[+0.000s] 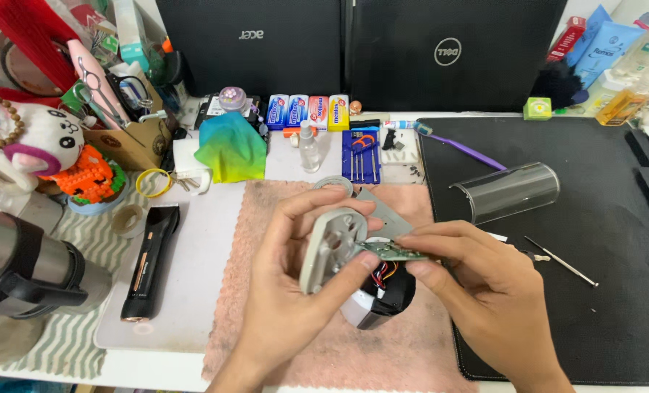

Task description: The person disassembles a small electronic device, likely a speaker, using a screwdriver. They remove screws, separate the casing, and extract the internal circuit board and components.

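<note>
Above pink fleecy cloth (pixel 266 291) at desk centre, small gadget lifted clear, probably for light and access; black rubber mat (pixel 594 291) to the right, clear plastic tube (pixel 510 191) and thin metal probe (pixel 561 260) lying on it; black hair trimmer (pixel 148 262) set aside left. Left hand (pixel 295 291) clamped on grey round plastic housing (pixel 332 251), open side turned up; black-and-silver base (pixel 383 302) below. Right hand (pixel 484 291) fingertips pinched on small green circuit board (pixel 393 252), tilted outward, red and black wires (pixel 385 272) tethering it.

4 small candy rolls (pixel 308 111) (blue, blue, red, yellow) below 2 closed black laptops (pixel 361 51); blue packs (pixel 604 44) top-right.
</note>
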